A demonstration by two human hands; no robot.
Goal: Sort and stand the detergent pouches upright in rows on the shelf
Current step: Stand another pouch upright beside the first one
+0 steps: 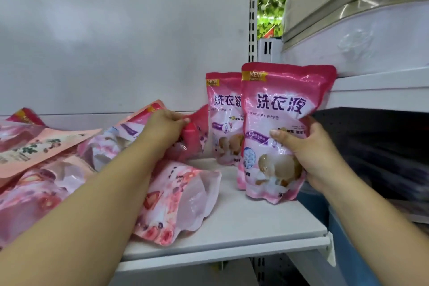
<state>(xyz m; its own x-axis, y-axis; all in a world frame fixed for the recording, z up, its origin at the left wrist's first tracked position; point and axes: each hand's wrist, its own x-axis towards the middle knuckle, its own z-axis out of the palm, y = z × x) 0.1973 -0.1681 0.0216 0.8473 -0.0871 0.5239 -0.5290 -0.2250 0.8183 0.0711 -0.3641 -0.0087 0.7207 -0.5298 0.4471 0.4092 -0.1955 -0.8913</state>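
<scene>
Right hand point(308, 155) wrapped around glossy pink upright detergent pouch point(278, 132); left hand point(166, 126) pinching a slumped pink pouch point(192, 137) at nine o'clock. Best to seat the base flat on the white shelf point(243, 227), just ahead of the standing rear pouch point(224, 118) at eleven o'clock.

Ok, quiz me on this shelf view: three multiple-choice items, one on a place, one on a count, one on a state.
1. Where does the front upright pouch stand?
A. at the shelf's right end
B. at the shelf's left end
C. on the floor

2. How many pouches stand upright?
A. none
B. two
C. five

3. What is the left hand doing?
A. hanging idle
B. pressing the back panel
C. gripping a lying pouch

Answers: 1 A, it stands at the right end of the shelf, held by the right hand; 2 B, a second upright pouch stands behind it; 3 C, fingers curl round its pink top.
</scene>
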